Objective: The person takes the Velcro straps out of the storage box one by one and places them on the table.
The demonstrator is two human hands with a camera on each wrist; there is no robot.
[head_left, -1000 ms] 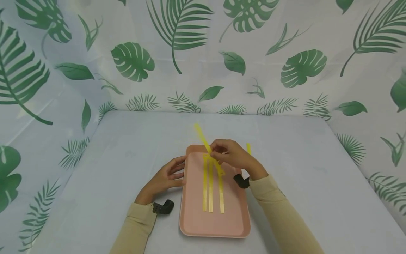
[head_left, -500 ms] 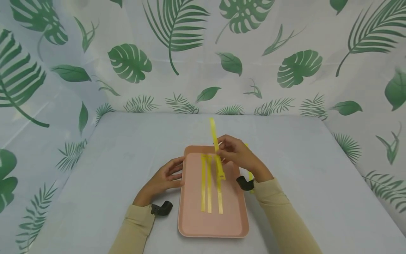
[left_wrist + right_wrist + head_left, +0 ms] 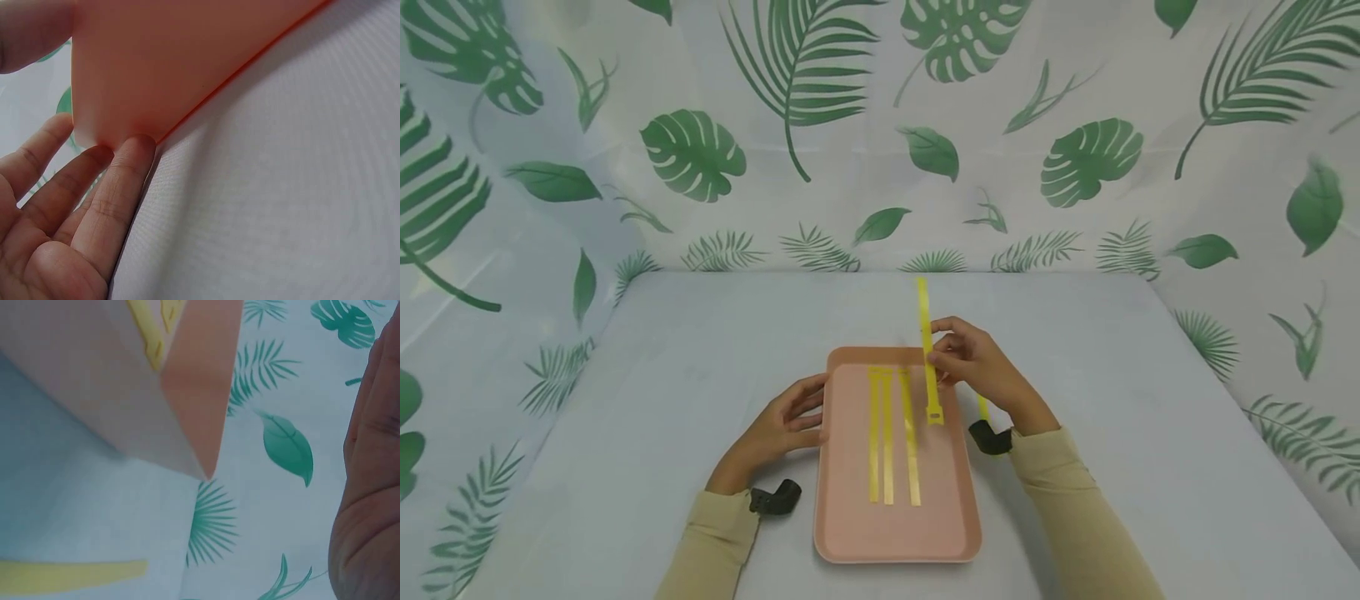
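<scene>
A yellow strap (image 3: 927, 337) is pinched between the thumb and fingers of the right hand (image 3: 981, 362), raised over the far right part of a pink tray (image 3: 895, 537); its slotted, wider end points towards the person and its plain end reaches past the tray's far rim. On the tray floor lie three yellow strips (image 3: 888, 442) lengthwise, the left two close together, the third a little apart and slightly slanted. The left hand (image 3: 778, 429) grasps nothing: its fingers are extended, tips touching the outside of the tray's left wall. Another yellow strip (image 3: 982, 407) lies on the bench (image 3: 700, 333) just right of the tray, partly hidden by the right arm. Both wrists carry black cameras (image 3: 777, 498) beside beige sleeves (image 3: 707, 542). Behind the bench hangs a white backdrop (image 3: 842, 175) printed with green leaves.
</scene>
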